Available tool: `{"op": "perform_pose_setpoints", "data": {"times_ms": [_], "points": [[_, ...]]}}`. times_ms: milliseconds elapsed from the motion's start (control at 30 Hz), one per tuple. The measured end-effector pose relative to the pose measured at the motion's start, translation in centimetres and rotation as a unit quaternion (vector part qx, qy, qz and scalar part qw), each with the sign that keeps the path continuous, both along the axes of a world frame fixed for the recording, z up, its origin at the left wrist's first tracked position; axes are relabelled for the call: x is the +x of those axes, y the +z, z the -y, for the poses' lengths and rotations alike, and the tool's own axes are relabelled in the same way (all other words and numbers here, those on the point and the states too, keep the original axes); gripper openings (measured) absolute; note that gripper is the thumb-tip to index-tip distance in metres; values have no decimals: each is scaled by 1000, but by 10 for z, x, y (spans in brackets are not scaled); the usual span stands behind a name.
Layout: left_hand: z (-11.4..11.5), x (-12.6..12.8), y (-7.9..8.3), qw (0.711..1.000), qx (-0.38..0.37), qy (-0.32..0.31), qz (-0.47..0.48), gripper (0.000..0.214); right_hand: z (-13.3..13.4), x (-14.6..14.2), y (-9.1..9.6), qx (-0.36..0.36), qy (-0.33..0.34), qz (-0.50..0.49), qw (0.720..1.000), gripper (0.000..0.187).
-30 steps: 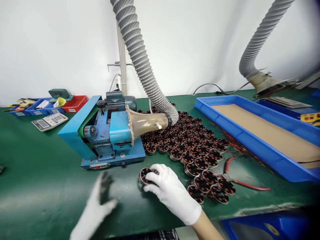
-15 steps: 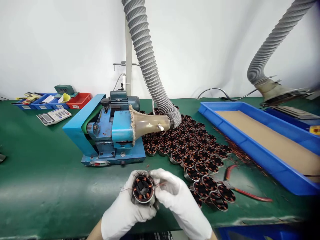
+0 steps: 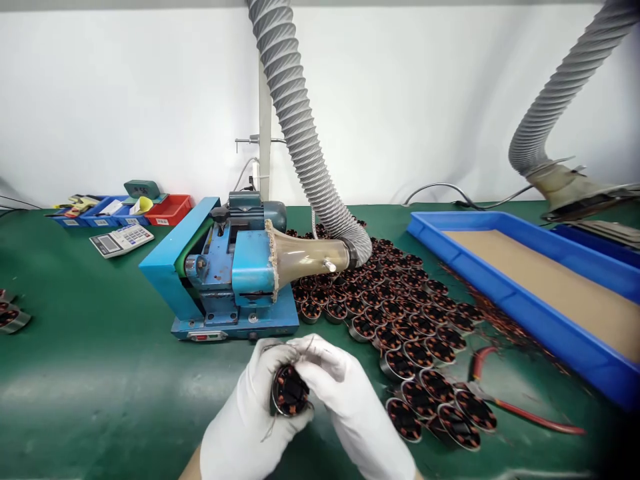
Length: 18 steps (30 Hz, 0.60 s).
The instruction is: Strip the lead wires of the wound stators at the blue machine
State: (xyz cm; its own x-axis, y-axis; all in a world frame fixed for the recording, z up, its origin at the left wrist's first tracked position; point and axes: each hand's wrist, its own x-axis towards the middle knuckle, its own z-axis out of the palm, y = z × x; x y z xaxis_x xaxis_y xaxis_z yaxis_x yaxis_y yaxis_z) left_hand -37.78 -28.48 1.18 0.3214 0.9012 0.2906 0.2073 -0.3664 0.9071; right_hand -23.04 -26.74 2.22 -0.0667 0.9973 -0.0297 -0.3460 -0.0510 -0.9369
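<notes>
In white gloves, both hands meet above the bench's front part. My left hand is wrapped around a motor stator, a round metal ring with black inner parts and copper windings, its face tilted toward me. Thin loose wires stick out beside it. My right hand has its thumb and fingers pinched together at the stator's upper right rim, next to fine wire ends; what exactly lies between the fingertips is hidden. Red-handled pliers lie to the right, beside several more stators standing in rows.
A blue belt grinding machine with a grey suction hose stands behind my hands. At right is a long blue tray; copper scraps lie along it. A calculator and small bins sit at left.
The stator has been turned, its face now tilted to the right. My right fingers have moved up onto its upper rim. The camera view has shifted slightly left and up.
</notes>
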Motion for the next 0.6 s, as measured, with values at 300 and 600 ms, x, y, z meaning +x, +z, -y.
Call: {"op": "perform_pose_setpoints", "data": {"times_ms": [300, 600], "points": [[-1, -6, -30, 983, 75, 168, -20, 51, -6, -4, -8, 145, -238, 61, 958, 11], [-22, 2, -48, 959, -85, 254, 88, 33, -12, -52, -39, 276, -180, 446, 832, 21]]}}
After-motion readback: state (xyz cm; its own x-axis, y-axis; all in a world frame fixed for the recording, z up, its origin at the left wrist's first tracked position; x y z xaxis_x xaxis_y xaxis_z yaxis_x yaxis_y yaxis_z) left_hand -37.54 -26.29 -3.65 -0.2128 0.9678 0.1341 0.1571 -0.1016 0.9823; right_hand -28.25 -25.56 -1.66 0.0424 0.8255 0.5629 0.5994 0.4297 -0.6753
